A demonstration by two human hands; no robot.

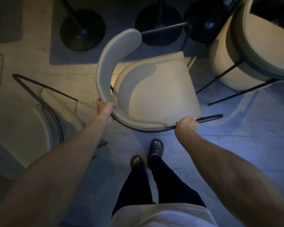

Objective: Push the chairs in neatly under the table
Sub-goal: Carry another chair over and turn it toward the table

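A beige padded chair [161,89] with a curved grey backrest [105,66] and a thin black metal frame stands right in front of me, its seat turned toward the upper right. My left hand [105,109] grips the lower bend of the backrest. My right hand [187,124] is closed around the black frame rail beside the end of the backrest. Beyond the chair stand round black table bases [82,30] with dark posts rising from them. The tabletop itself is not clearly visible.
A second beige chair [44,122] stands close on the left, and a third chair [256,51] at the upper right. More black round bases [157,25] sit behind. My sandalled feet [147,154] stand on the tiled floor just behind the chair.
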